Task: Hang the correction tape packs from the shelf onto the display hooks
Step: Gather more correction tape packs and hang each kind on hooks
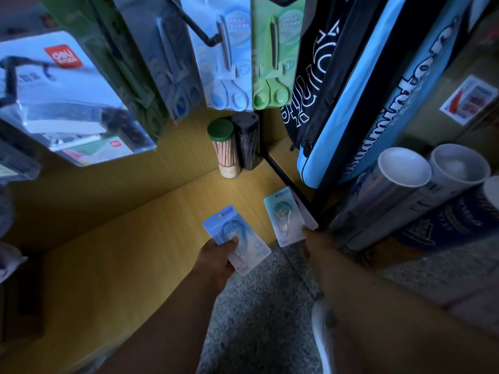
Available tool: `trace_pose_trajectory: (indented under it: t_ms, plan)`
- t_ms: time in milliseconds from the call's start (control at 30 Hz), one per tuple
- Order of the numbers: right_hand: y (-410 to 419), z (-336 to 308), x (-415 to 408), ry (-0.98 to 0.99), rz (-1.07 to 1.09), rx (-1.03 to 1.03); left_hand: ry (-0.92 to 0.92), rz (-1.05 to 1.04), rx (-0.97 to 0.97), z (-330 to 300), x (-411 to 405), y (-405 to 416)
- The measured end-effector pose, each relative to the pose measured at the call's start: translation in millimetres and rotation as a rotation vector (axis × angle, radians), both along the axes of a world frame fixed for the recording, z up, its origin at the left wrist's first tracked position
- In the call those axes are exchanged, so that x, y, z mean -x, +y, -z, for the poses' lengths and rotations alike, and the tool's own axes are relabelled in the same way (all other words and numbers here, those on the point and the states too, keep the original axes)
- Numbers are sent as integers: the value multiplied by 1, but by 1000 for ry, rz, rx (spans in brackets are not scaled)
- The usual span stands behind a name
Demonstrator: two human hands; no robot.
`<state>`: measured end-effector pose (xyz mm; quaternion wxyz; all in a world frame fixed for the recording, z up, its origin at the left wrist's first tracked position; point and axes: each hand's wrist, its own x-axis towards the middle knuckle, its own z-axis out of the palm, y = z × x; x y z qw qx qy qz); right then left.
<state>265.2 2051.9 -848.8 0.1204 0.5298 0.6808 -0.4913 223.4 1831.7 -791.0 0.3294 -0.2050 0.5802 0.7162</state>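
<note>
- Left hand [217,259]: fingers curled under a blue correction tape pack [236,238] with the thumb [232,242] pressed on its face; pack lifted off the wooden shelf [151,238] and hanging partly past the shelf's front edge, probably so that it can be carried up to a hook.
- Right hand [313,245]: only partly in view; fingertips at the lower edge of a second pack [286,217]; grip looks like a pinch at that corner, though the fingers themselves are mostly hidden; whether this pack rests on the shelf or is raised clear of it cannot be told.
- Packs: flat cards in pale blue and teal, each with a clear blister over a rounded, teardrop-shaped dispenser; the top end of each, pointing away from the fingers, carries a small label; a hang hole is too blurred to confirm; a further card seems to lie under the second pack.
- Display hook [194,28]: black metal arm well above both hands, bearing scissors packs [226,58]; judged the kind of hook the tape packs must reach.
- Beyond the fingertips: a tube of pencils [225,148] beside a dark container [247,140] at the back corner of the shelf.
</note>
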Motion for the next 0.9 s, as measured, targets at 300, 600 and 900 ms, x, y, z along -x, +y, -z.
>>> trace_pose_trajectory:
  t_ms: [300, 600, 900]
  plan:
    - [-9, 0, 3, 115, 57, 152, -66, -33, 49, 11, 2, -7]
    - [-22, -11, -5, 472, 188, 651, 6, -95, 67, 14, 4, -11]
    - [-34, -25, 0, 470, 36, 747, 70, -85, -85, 6, 9, -7]
